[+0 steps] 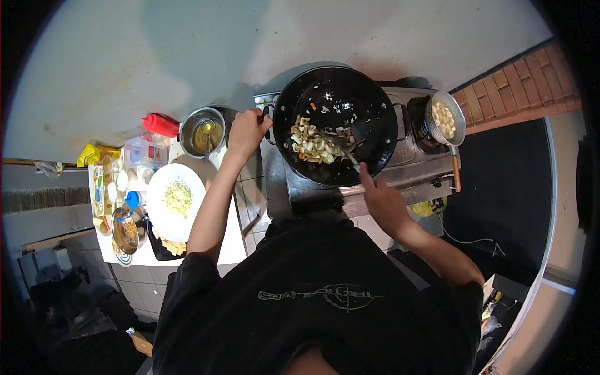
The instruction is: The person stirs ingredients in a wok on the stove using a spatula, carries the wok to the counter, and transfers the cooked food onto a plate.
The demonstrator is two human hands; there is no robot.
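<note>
A large black wok (pixel 369 147) sits on the metal stove, with chopped food (pixel 319 150) gathered in its lower left part. My left hand (pixel 248 130) is closed around the wok's left handle. In my right hand (pixel 382 203) is the handle of a metal spatula (pixel 350 157), whose blade reaches into the food and is partly covered by it. Small bits of food are scattered over the wok's far wall.
To the right, a strainer (pixel 461 128) with pale pieces rests over the other burner. On the left, a white table (pixel 225 240) bears a white plate (pixel 194 219) of chopped greens, a metal pot (pixel 183 140), a red bottle (pixel 160 125) and several containers. A wall stands behind the stove.
</note>
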